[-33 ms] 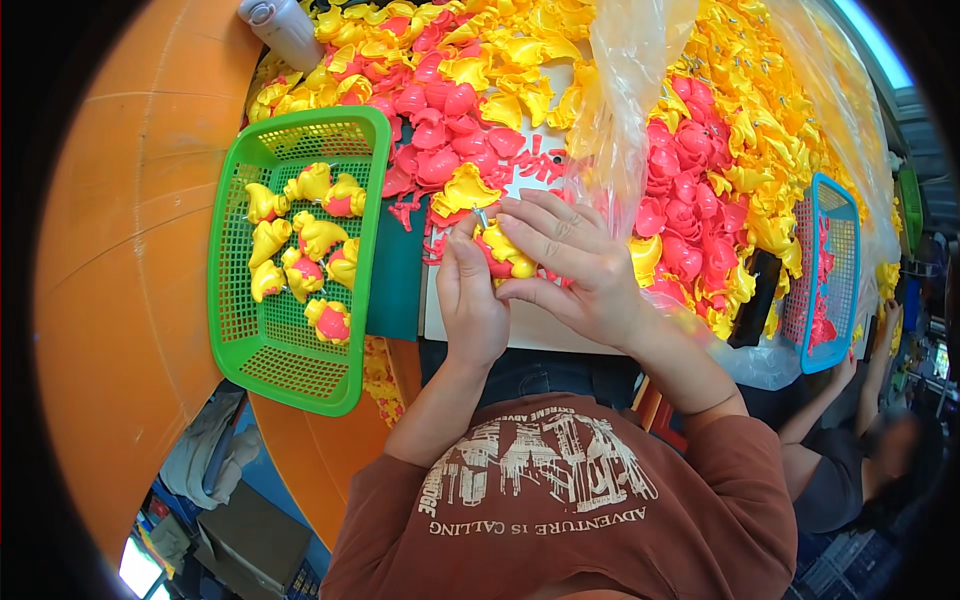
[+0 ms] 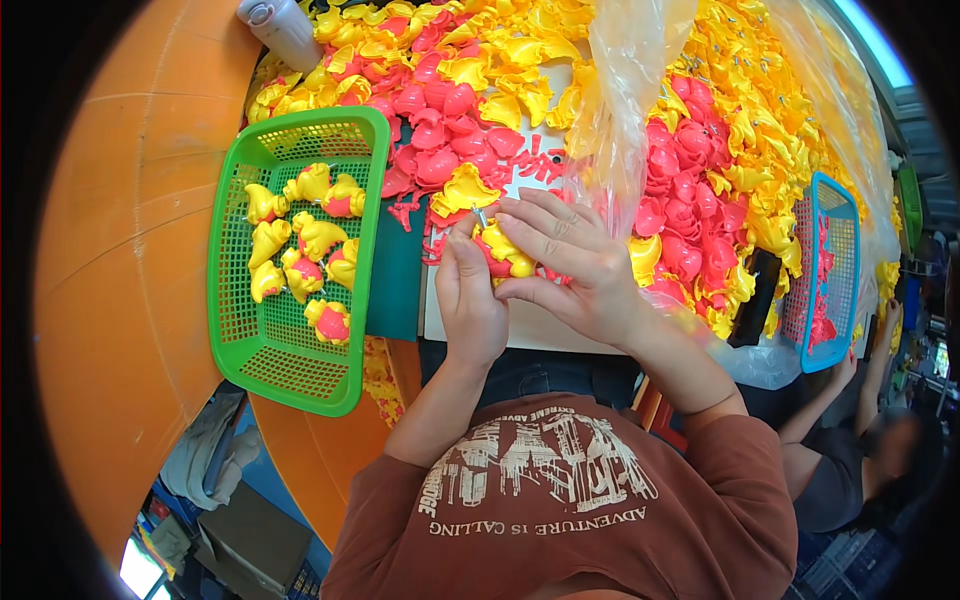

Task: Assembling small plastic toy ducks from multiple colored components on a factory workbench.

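A small yellow-and-red plastic figure [image 2: 508,252], with a thin metal piece showing at its upper end, is held between my two hands above the near edge of the white work surface. My left hand [image 2: 474,300] grips its left side, fingers closed against it. My right hand [image 2: 575,258] wraps over it from the right, the thumb below and the fingers across the top, so part of it is hidden. Just beyond my fingertips lies a loose yellow shell piece [image 2: 465,190]. Red shell halves [image 2: 440,130] are heaped farther back.
To my left stands a green basket [image 2: 365,260] holding several similar figures. Yellow parts [image 2: 770,110] and red shells [image 2: 690,190] pile up at the right beside clear plastic sheeting [image 2: 620,110]. A blue basket [image 2: 848,270], a bottle [image 2: 282,32] and another person's arm [image 2: 825,405] are also near.
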`<state>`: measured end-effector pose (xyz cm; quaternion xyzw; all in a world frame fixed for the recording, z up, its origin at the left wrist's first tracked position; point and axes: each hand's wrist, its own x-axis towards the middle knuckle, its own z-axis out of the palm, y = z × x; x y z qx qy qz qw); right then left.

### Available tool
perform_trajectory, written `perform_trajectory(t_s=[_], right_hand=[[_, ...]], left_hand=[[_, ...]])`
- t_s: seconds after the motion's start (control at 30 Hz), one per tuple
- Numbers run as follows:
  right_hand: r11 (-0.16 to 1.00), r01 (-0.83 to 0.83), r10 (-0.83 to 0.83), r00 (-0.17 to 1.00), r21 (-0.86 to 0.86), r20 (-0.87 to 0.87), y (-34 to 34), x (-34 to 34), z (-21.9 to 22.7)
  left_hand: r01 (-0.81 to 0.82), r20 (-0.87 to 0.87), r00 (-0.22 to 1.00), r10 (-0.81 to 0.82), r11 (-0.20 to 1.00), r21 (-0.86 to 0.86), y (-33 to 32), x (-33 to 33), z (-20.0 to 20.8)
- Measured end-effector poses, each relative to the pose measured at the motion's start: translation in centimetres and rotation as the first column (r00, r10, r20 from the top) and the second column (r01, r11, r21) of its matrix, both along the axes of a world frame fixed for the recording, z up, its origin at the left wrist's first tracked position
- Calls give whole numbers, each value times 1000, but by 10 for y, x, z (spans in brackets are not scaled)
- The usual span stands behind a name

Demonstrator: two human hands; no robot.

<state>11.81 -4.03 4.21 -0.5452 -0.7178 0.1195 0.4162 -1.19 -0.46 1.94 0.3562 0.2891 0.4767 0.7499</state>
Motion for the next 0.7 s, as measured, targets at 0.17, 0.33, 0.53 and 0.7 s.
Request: perform_trajectory(t_s=[0.17,0.33,0.53,0.7], right_hand=[[999,-27,28,998,21,-57,0,2,-3],[999,-22,24,999,40,-45,0,4,1],[991,-114,120,990,74,-79,2,6,-1],[994,-105,90,799,11,-595,2,5,-1]], left_hand=[[-13,56,998,18,996,-89,0,1,-3],[6,117,993,5,995,-98,-2,0,-4],[87,120,988,-99,991,102,-8,-3,-1],[81,92,991,-98,982,173,-4,-1,-2]])
